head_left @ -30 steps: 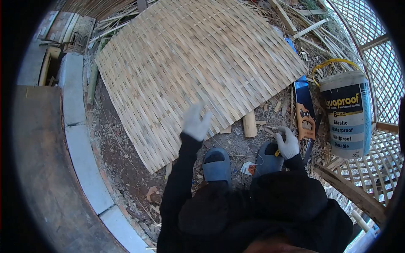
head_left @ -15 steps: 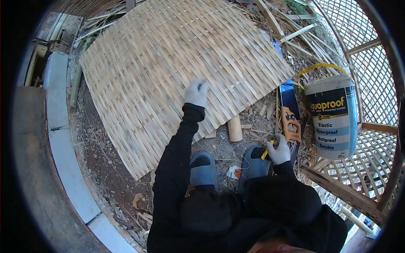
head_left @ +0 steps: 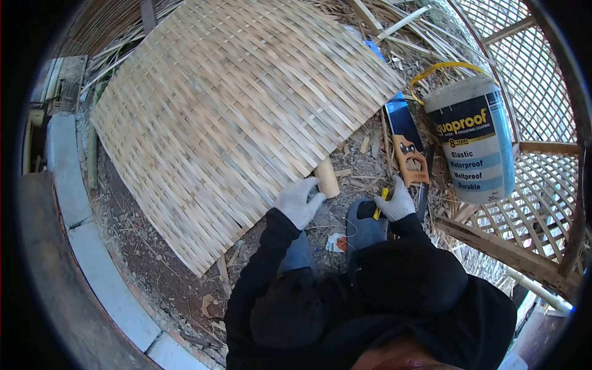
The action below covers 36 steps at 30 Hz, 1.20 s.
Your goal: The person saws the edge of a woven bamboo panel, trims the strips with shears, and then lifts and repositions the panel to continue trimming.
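Observation:
A large woven bamboo mat lies on the ground in front of me. My left hand, in a white glove, is at the mat's near edge, thumb and fingers curved apart with nothing seen between them. Just beyond its fingertips, a short wooden block sticks out from under the mat. My right hand, also gloved, grips a slim yellow utility knife over my right shoe. Past that hand lies a handsaw with a wooden handle and a blue blade, its far end at the mat's corner.
A white and blue bucket with a yellow handle stands to the right, by a bamboo lattice panel. Pale blocks form a curb on the left. Bamboo strips lie beyond the mat, and a torn wrapper lies between my shoes.
My left hand has come back from over the mat to its near edge, and its fingers have spread. My right hand still holds the utility knife. The view has shifted slightly.

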Motion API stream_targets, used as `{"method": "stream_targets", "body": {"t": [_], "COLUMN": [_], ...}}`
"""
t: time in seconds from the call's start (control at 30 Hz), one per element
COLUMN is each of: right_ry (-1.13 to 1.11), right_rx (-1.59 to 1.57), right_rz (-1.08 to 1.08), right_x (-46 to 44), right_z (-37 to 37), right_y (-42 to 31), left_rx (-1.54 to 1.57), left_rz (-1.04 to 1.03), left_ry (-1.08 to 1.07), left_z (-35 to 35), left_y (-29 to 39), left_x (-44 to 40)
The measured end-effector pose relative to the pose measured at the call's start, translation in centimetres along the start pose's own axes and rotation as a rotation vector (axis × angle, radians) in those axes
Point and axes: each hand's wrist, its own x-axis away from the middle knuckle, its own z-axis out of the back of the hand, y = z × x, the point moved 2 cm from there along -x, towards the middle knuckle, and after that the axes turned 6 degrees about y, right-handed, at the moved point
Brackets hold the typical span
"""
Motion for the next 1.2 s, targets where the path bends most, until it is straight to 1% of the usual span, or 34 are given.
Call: {"method": "stream_targets", "body": {"t": [0.03, 0.13, 0.17, 0.27, 0.3, 0.4, 0.43, 0.53, 0.57, 0.6, 0.67, 0.7, 0.8, 0.83, 0.9, 0.97, 1.0, 1.07, 1.1, 1.2], "right_ry": [0.000, -0.001, 0.003, 0.029, 0.037, 0.070, 0.053, -0.033, -0.050, -0.087, -0.161, -0.192, -0.566, -0.678, -0.743, -0.813, -0.776, -0.706, -0.706, -0.748], "right_rx": [0.004, 0.003, 0.008, -0.039, -0.066, -0.154, -0.178, -0.141, -0.152, -0.129, -0.086, -0.131, -0.104, -0.160, -0.055, 0.007, -0.035, -0.117, -0.107, -0.204], "right_rz": [-0.018, -0.042, -0.042, -0.066, -0.078, -0.067, -0.060, -0.065, 0.014, 0.000, -0.030, 0.034, 0.077, 0.098, 0.156, 0.179, 0.211, 0.262, 0.280, 0.190], "right_x": [-0.3, -0.1, -0.2, -0.1, -0.2, -0.8, -0.3, -1.1, -1.3, -1.3, -0.6, -1.6, -1.9, -2.5, -3.8, -4.7, -5.3, -6.4, -7.2, -8.4], "right_z": [-0.3, -0.5, -0.6, 0.0, 0.2, 0.4, 1.7, 2.8, 3.5, 4.1, 7.1, 5.8, 10.0, 9.6, 7.8, 6.6, 6.1, 5.6, 5.6, 6.3], "right_y": [0.3, 1.0, 1.2, 1.3, 1.4, 3.5, 2.4, 3.5, 3.7, 4.1, 1.8, 5.3, 0.5, 0.9, 1.8, 2.1, 2.7, 3.9, 4.6, 4.9], "left_rx": [-0.073, -0.442, -0.477, -0.609, -0.640, -0.629, -0.627, -0.616, -0.616, -0.616, -0.624, -0.630, -0.660, -0.683, -0.726, -0.733, -0.738, -0.731, -0.725, -0.753], "left_rz": [-0.005, -0.044, 0.017, -0.005, -0.049, -0.007, -0.048, -0.148, -0.164, -0.178, -0.199, -0.209, -0.216, -0.198, -0.152, -0.155, -0.158, -0.091, -0.063, 0.031], "left_ry": [0.103, 0.305, 0.246, 0.234, 0.275, 0.302, 0.298, 0.321, 0.341, 0.362, 0.414, 0.442, 0.467, 0.435, 0.374, 0.425, 0.449, 0.435, 0.431, 0.413], "left_z": [-0.1, 0.0, -0.9, -0.5, -1.2, -0.4, -0.1, 0.6, 0.8, 1.0, 1.3, 1.2, 1.4, 1.6, 1.6, 1.6, 1.7, 1.8, 1.8, 2.4], "left_y": [0.1, 0.4, -1.2, -2.5, -3.9, -4.4, -4.4, -4.2, -4.0, -3.8, -3.5, -3.6, -4.0, -4.4, -5.0, -4.7, -4.6, -4.6, -4.8, -4.9], "left_x": [0.1, -0.7, -1.0, -1.7, -1.7, -2.1, -1.9, -1.9, -1.6, -1.4, -0.9, -0.6, -0.3, -0.3, -0.1, 0.3, 0.3, 0.6, 0.7, 0.2]}}
